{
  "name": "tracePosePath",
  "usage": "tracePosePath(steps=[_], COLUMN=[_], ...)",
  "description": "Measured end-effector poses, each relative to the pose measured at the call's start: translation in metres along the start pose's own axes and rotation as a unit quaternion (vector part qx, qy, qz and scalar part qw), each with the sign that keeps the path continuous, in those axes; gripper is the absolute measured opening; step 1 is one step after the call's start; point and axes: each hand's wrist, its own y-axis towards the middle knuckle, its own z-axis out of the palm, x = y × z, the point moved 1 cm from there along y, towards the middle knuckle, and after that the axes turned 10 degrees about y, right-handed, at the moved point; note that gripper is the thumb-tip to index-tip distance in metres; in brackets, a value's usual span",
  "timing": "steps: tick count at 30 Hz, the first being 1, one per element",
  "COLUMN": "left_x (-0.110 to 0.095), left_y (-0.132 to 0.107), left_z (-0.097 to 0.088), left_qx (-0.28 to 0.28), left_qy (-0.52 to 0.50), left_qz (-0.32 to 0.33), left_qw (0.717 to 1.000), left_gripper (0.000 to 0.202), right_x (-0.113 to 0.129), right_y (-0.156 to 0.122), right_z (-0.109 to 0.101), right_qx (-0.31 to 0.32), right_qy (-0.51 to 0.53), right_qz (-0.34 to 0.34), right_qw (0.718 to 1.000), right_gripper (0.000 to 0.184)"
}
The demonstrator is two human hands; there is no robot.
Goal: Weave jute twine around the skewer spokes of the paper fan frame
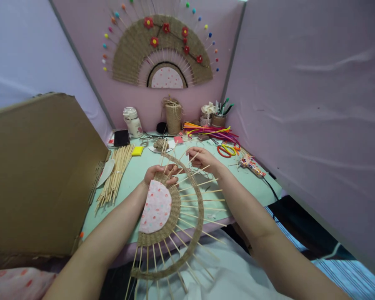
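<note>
A half-round woven fan is tilted over the table's front edge and my lap. It has a white centre with pink spots, thin sticks spreading outward and an outer woven band. My left hand grips the fan at its upper end, fingers among the sticks. Just right of the outer band, my right hand has its fingers pinched together on what looks like thin twine. A loose strand loops below that hand; its exact path is hard to follow.
A bundle of sticks lies left beside a cardboard panel. Scissors and a glue gun with a cord lie right. Behind are a twine ball, pipe cleaners and a bottle. A finished fan hangs above.
</note>
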Motion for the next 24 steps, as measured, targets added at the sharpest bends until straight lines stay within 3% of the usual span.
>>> tracePosePath(steps=[7,24], left_x=[-0.003,-0.002], left_y=[-0.002,-0.003], left_z=[0.003,0.0], left_qx=[0.014,0.018], left_qy=[-0.001,-0.023], left_qz=[-0.004,-0.006], left_qw=[1.0,1.0], left_gripper=[0.027,0.031], right_x=[0.017,0.02], right_y=[0.008,0.012], right_z=[0.005,-0.003], right_qx=[0.018,-0.041], right_qy=[-0.068,-0.125], right_qz=[-0.005,-0.044], right_qw=[0.998,0.99], right_gripper=[0.032,0.024])
